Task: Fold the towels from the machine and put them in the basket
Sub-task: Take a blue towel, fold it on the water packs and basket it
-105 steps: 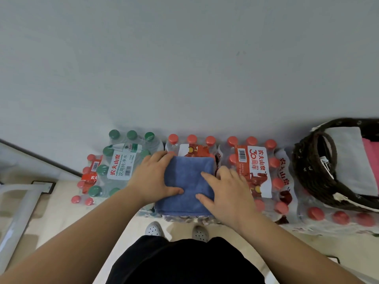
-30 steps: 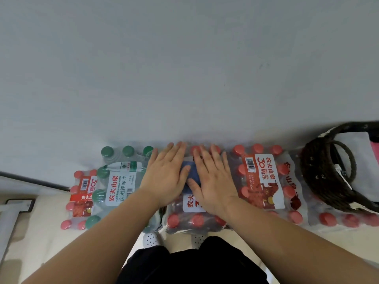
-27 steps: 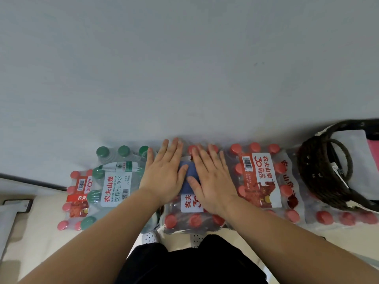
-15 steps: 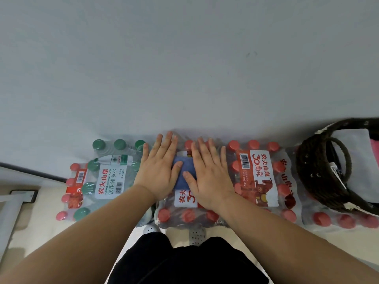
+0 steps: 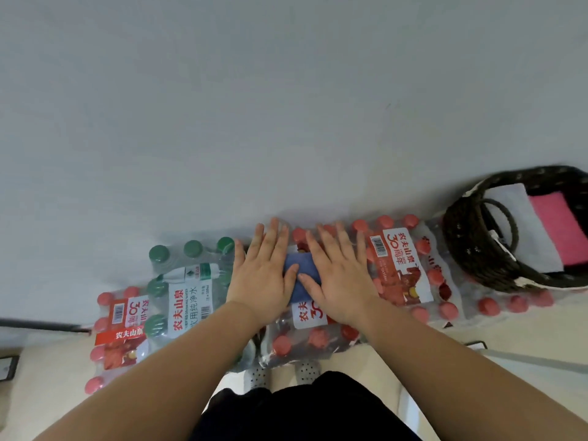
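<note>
A small folded blue towel [image 5: 302, 275] lies on top of a shrink-wrapped pack of red-capped water bottles [image 5: 307, 335]. My left hand [image 5: 264, 275] and my right hand [image 5: 337, 278] lie flat on the towel, fingers spread, palms down, covering most of it; only a strip shows between them. Neither hand grips it. At the far right a dark woven basket [image 5: 467, 249] stands on more bottle packs and holds a folded grey towel [image 5: 528, 227] and a pink towel [image 5: 563, 227].
A grey wall rises just behind the bottle packs. A green-capped pack [image 5: 187, 275] sits to the left and another red-capped pack [image 5: 404, 265] to the right. My shoes [image 5: 280, 374] and dark trousers are below, on a pale floor.
The blue towel was a larger square 3.5 s ago and is now a much smaller bundle under both flat palms. In the last second the hands have barely shifted; the view has drifted slightly.
</note>
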Motion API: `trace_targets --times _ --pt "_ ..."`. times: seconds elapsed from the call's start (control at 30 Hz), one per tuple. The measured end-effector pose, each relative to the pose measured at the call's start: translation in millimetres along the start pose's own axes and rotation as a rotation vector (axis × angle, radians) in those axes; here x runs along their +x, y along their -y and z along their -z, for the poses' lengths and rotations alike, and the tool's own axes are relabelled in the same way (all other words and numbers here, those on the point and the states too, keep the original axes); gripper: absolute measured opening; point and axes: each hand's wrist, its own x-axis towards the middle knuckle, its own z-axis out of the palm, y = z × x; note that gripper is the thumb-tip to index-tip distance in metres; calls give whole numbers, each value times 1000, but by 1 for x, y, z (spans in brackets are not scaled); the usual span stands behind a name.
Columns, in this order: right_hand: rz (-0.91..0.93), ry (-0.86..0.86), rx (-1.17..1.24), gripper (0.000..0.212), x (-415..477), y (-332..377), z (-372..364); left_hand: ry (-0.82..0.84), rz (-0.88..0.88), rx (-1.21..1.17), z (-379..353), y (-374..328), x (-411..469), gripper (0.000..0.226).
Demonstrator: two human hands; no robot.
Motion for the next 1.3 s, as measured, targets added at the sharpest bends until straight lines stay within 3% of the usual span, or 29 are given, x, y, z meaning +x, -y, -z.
trace_targets --times 0.17,0.33,0.47,0.6,0.7,0.87,1.07,1.2,1.3 --pt "-97 45 -13 87 -14 -7 19 81 -128 17 6 16 -11 81" --pt "-6 104 -4 68 -22 -5 43 6 -287 -1 27 20 -9 62" --pt "-80 118 154 44 -31 8 57 36 -277 11 39 14 -13 64" --pt "-81 175 213 52 -38 14 60 88 -249 -5 45 6 -16 68" --pt "-35 180 247 65 -41 6 66 70 -264 -10 49 3 -7 46" --pt "-78 63 383 76 -41 -31 82 73 -202 -349 51 -12 5 32" --pt "-65 -45 875 71 -47 -107 104 5 -47 -735 51 -74 17 37" --pt "-10 -71 1169 64 -67 -173 118 -82 36 -986 49 -140 24 39" --pt "56 -21 1248 77 -81 -225 127 -84 54 -1075 57 -200 31 36"
